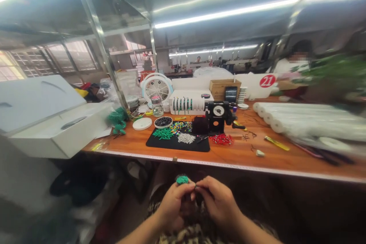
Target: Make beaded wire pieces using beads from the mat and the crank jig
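Low in the head view, in front of the table edge and above my lap, both hands meet with fingertips nearly touching. My left hand (175, 203) is closed, with a small bundle of green pieces (182, 179) showing above its thumb and index finger; something dark edges the bundle. My right hand (219, 198) is closed in a pinch just beside the left thumb. Whatever lies between its fingertips is too small to name. Beyond the hands, a black mat (171, 145) carries green tube-like pieces (162, 134), silvery beads (186, 138) and mixed coloured beads (180, 127).
The wooden table (237, 156) holds a dish of black beads (163, 122), a black device with a dial (219, 116), red pieces (221, 139), a white fan (156, 88), a yellow cutter (276, 143) and white rolls (309, 118). An open white box (57, 137) stands left. Another person sits far right.
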The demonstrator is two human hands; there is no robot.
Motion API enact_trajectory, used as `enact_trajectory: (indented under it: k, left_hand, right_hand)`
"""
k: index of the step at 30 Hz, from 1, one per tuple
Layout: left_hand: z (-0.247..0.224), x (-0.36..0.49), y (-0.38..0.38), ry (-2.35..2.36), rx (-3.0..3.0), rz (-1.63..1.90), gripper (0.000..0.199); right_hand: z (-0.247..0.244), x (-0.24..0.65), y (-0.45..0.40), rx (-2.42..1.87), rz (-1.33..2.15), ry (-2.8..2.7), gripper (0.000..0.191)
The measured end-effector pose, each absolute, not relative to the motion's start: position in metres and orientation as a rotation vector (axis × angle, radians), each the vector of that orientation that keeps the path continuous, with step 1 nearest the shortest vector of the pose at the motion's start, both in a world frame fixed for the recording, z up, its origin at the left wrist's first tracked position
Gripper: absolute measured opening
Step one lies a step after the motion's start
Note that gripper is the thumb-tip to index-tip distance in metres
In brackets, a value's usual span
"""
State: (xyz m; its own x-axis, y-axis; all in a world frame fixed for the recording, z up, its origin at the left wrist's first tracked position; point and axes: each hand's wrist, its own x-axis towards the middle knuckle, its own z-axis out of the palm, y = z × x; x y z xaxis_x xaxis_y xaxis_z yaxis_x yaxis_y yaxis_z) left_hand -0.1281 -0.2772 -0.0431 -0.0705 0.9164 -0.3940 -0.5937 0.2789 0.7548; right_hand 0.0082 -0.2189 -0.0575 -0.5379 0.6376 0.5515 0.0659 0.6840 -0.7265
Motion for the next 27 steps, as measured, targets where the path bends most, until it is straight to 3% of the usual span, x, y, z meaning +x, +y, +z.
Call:
enact_trajectory:
  k: [5,11,22,27]
  left_hand:
    - [-0.041,-0.135,-0.28,1.118,0.651,1.206,0.028]
    - [-0.049,-0.132,-0.282,1.161,0.553,1.33,0.039]
    - [-0.061,-0.132,-0.28,1.139,0.553,1.315,0.041]
    - [-0.064,-0.13,-0.28,1.176,0.574,1.338,0.042]
  right_hand:
    - [-0.039,0.014,-0.215,-0.638,1.29,-2.044,0.018]
    - [-0.041,0.01,-0.214,-0.788,1.751,-1.626,0.026]
    - [-0.033,0.009,-0.222,-0.811,1.681,-1.55,0.018]
    - [-0.034,0.005,-0.223,-0.731,1.825,-1.454,0.016]
